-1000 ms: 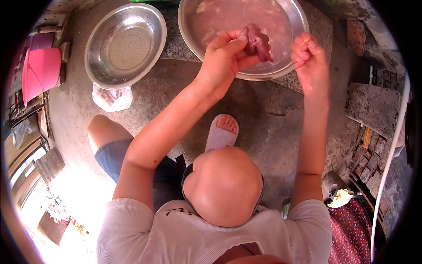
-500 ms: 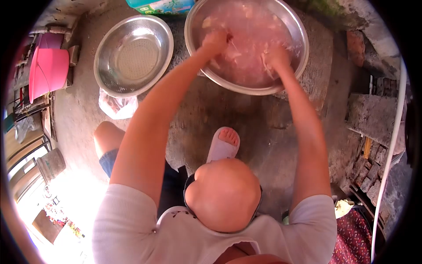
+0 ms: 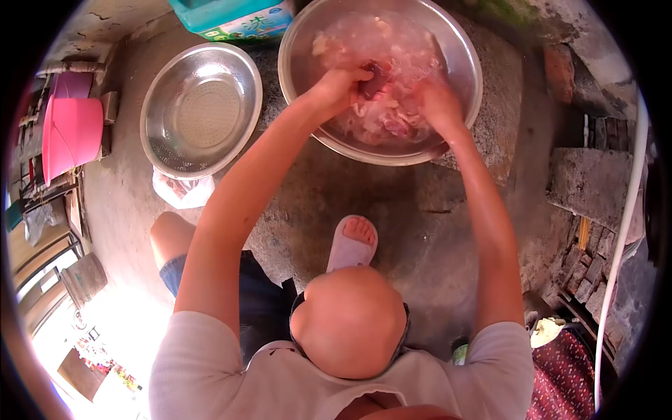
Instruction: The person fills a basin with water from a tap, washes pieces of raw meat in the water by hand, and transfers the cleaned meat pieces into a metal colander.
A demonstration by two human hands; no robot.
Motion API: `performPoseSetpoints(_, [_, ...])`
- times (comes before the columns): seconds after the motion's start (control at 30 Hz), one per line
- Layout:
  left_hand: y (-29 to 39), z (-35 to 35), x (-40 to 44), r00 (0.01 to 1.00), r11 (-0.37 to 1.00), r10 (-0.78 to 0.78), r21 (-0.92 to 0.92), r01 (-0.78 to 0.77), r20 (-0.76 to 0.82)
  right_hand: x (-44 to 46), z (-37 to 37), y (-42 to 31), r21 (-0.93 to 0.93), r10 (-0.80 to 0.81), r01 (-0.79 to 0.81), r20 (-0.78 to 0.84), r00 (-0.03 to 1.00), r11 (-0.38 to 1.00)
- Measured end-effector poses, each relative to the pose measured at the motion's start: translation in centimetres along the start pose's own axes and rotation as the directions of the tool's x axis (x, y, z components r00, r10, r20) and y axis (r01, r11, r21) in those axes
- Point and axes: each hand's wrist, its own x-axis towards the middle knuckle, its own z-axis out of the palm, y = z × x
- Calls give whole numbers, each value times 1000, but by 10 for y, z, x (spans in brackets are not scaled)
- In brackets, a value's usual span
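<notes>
A large steel basin (image 3: 381, 158) holds pinkish, cloudy water with pale and pink pieces of meat (image 3: 392, 122) in it. My left hand (image 3: 340, 89) is over the basin's left part, its fingers closed on a dark red piece of meat (image 3: 376, 78) at the water's surface. On the right side of the basin, my right hand (image 3: 439, 105) dips into the water among the pieces. Its fingers are mostly hidden by water and meat, so their grip is unclear.
An oval steel colander (image 3: 203, 112) stands left of the basin, with a clear plastic bag (image 3: 183, 190) below it. Behind is a teal detergent container (image 3: 234, 17). A pink bucket (image 3: 73, 133) is at far left; a white pipe (image 3: 623, 238) and bricks (image 3: 591, 269) line the right.
My left hand has come up partly out of the water with the dark red piece. The meat now shows heaped between my hands. The view has shifted slightly.
</notes>
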Motion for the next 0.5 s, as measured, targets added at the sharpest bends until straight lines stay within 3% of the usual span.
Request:
performPoseSetpoints(0.03, [8,17,-13,1000,999,30,18,-30,-1,0,-12,2,115,67,-60,-57,996,992])
performPoseSetpoints(0.07, [14,30,-25,998,997,64,39,-64,-7,-2,-29,-9,354,82,-34,-120,989,935])
performPoseSetpoints(0.13, [21,50,-44,993,992,113,66,-110,-44,-19,-65,-49,747,152,66,-220,964,661])
performPoseSetpoints(0.23, [22,64,-57,982,977,159,157,-141,-105,-34,-91,-85,894,199,72,-176,964,443])
performPoseSetpoints(0.33, [21,63,-64,970,937,213,305,-168,-120,-38,-92,-90,809,131,95,-207,970,579])
performPoseSetpoints(0.4, [23,66,-67,962,925,244,327,-192,-125,-39,-92,-92,882,165,86,-182,969,463])
performPoseSetpoints(0.5, [24,73,-74,964,967,221,164,-196,-149,-41,-94,-95,921,195,85,-170,966,381])
